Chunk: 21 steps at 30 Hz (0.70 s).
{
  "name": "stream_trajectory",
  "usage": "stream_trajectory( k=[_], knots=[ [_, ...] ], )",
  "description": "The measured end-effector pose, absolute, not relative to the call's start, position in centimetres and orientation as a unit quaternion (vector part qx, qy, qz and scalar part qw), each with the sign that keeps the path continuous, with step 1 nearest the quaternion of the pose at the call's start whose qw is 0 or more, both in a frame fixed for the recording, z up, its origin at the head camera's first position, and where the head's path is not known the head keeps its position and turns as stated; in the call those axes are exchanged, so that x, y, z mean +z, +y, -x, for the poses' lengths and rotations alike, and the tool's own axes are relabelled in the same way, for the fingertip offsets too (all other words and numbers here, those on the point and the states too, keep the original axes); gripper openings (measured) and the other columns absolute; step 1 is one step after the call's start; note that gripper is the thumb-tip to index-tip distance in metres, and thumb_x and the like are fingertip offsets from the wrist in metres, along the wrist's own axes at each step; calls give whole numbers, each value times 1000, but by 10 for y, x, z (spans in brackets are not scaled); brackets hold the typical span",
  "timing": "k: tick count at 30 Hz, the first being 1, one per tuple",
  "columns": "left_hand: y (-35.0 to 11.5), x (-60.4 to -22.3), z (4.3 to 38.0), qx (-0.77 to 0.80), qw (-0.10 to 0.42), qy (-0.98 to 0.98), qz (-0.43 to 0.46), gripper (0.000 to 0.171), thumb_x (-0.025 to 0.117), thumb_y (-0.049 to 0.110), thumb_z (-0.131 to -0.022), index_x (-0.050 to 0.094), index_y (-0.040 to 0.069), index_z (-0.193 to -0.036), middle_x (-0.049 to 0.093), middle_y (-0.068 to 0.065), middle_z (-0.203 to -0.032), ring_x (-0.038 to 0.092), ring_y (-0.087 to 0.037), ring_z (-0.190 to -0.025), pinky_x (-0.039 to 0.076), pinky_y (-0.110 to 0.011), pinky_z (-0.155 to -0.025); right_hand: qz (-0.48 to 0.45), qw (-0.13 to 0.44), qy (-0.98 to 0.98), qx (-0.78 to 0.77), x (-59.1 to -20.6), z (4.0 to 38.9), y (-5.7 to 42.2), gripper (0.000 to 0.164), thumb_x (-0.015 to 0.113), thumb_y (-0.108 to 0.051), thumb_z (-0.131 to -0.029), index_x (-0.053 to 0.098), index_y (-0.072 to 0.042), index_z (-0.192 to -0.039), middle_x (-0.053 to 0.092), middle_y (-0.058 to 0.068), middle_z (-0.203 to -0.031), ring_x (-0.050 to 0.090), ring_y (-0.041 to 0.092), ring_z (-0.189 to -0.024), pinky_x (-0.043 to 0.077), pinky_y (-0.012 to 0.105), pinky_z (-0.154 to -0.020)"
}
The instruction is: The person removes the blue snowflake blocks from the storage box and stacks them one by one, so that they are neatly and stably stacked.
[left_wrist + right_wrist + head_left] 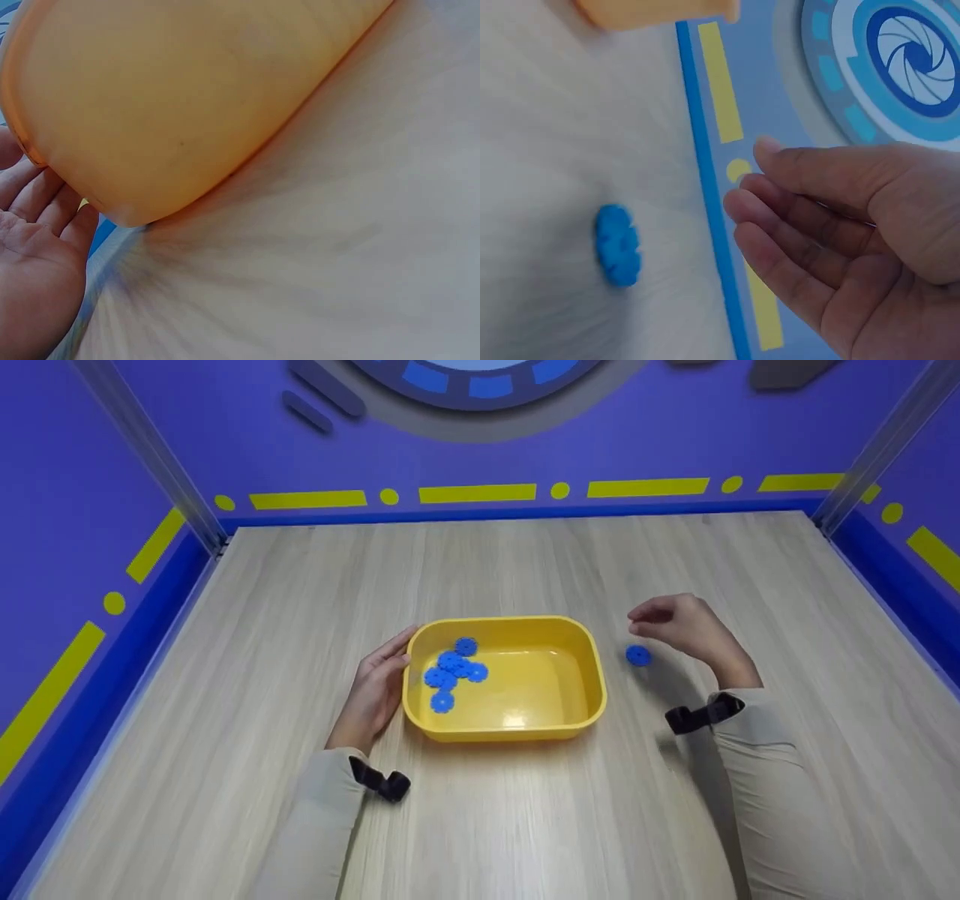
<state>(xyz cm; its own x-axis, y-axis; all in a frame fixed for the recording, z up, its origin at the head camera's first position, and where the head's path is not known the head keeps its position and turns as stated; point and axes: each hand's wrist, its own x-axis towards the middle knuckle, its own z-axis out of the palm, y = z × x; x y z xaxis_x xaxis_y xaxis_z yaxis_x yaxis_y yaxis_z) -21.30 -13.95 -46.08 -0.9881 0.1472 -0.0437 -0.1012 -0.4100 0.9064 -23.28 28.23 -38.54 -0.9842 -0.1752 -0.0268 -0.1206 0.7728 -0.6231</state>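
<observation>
A yellow plastic tub (517,733) stands on the table with several blue notched discs (442,702) lying in its left part, some overlapping. My left hand (379,682) rests against the tub's left side, fingers extended along the outside and thumb at the rim. The left wrist view shows the tub's outer wall (180,112) close up beside that hand. Right of the tub lies a single blue notched disc (638,655) on the table. My right hand (686,630) hovers just above and beyond it, fingers loosely bent with nothing seen between them (840,240).
The pale wood table (517,825) is enclosed by purple panels (480,465) with yellow markings at the back and sides. Black wrist straps (705,712) sit over both sleeves.
</observation>
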Motion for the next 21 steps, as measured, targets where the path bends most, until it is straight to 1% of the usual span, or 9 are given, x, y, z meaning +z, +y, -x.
stream_trajectory(
  k=[11,16,21],
  knots=[
    [-140,-460,213,837,76,542,-26,51,45,-3,-93,39,-2,-144,36,-13,-153,33,-20,-142,30,-32,-116,145,72,940,-302,-348,248,233,22,67,-15,-90,71,-5,-109,71,13,-105,65,25,-92,56,43,-88],
    [-140,-460,214,837,78,541,-22,52,45,-2,-93,39,-1,-144,36,-11,-153,32,-19,-143,29,-32,-117,187,104,940,-267,-339,255,205,21,68,-14,-89,72,-7,-109,72,10,-103,66,22,-91,57,40,-86],
    [-139,-461,214,836,71,544,-16,52,45,-3,-93,39,-3,-144,37,-13,-153,33,-20,-142,28,-32,-117,246,130,930,-240,-336,259,178,22,69,-13,-87,72,-6,-109,72,8,-101,66,21,-89,58,37,-85]
  ],
)
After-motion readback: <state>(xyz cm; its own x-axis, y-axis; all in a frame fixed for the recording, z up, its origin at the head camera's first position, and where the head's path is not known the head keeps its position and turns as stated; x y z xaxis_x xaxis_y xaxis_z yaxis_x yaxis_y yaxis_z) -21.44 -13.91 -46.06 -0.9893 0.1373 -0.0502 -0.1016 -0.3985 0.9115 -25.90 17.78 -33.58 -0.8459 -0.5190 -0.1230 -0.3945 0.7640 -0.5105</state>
